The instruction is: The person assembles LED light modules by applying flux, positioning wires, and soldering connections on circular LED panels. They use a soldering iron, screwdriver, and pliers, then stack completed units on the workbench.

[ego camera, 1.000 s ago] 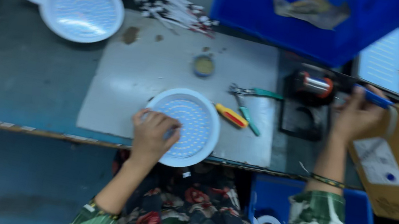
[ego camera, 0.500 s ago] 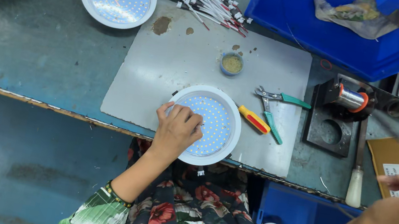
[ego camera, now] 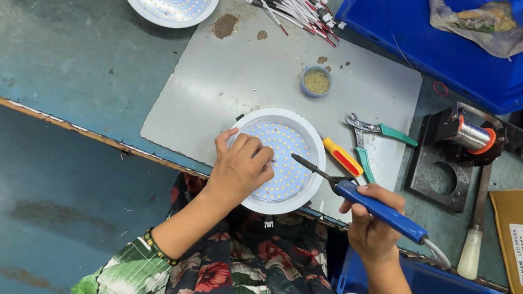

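Workbench (ego camera: pixel 47 43): worn teal top, chipped front edge. Grey mat (ego camera: pixel 230 79) on top. Floor (ego camera: pixel 6 211) below, possibly stained concrete. Lighting even.
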